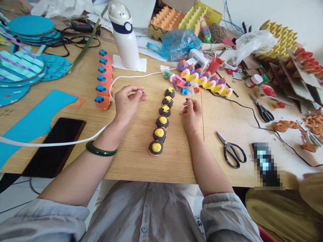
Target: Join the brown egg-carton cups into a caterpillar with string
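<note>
Two bare hands are held over a wooden worktop [126,168], well apart. The left hand [131,101], with a dark green bangle [101,149] below its wrist, pinches a tiny dark speck [143,92] between thumb and forefinger. The right hand [192,113] is half curled, its thumb and forefinger closed on a second dark speck [187,99].

A strip of six joined cups [162,122] lies between the hands, touching neither; its far end is about level with the left fingertips, and its near end points toward the wearer. Each cup is black around a yellow centre, with orange showing at the edge. The farthest three centres carry black marks; the nearest three are plain yellow.

Left of the left hand lies an orange strip [107,74] with blue tops; a dark phone [55,148] rests beside the left forearm. Beyond the left hand stands a white canister [126,47], its dark blue band bearing a round white badge. Past the right hand lies a yellow and pink strip [203,81]. To its right, nearer the wearer, are black-handled scissors [225,143] and a device [266,161] with a pixelated screen. Farther right, the label on a small jar [253,80] is too small to read.
</note>
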### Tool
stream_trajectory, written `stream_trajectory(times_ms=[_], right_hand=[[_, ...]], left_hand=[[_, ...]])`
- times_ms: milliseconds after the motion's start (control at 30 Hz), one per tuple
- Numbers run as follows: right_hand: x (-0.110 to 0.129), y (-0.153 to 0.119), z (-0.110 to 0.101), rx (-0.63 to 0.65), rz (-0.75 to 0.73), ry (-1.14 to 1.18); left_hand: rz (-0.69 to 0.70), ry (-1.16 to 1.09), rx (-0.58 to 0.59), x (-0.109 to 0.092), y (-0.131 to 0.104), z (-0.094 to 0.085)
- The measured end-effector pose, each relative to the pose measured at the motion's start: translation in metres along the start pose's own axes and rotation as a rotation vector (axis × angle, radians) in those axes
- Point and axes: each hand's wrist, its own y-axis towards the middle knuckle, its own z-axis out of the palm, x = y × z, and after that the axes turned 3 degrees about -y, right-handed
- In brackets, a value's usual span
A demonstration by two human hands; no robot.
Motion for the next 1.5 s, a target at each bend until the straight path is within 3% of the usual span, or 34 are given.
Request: stream_trajectory(times_ms=[67,167,733,1000,1367,1500], right_hand=[[0.000,-0.001,0.001,0.025,-0.029,-0.033],[-0.001,-0.003,0.003,0.058,-0.032,-0.075],[0.000,-0.003,0.002,0.076,0.001,-0.096],[-0.005,-0.001,0.001,0.090,0.003,-0.075],[-0.003,-0.001,0.002,0.094,0.020,-0.079],[-0.002,-0.002,0.002,0.101,0.014,-0.087]], left_hand=[[-0.116,-0.138,-0.039,0.002,-0.004,-0.001],[-0.209,-0.173,-0.048,0.006,-0.008,-0.003],[-0.188,-0.129,-0.045,0.014,-0.008,-0.006],[-0.116,0.015,-0.033,0.029,0.005,-0.010],[0.166,0.587,0.146,0.041,0.022,-0.012],[0.237,0.649,0.167,0.040,0.021,-0.012]])
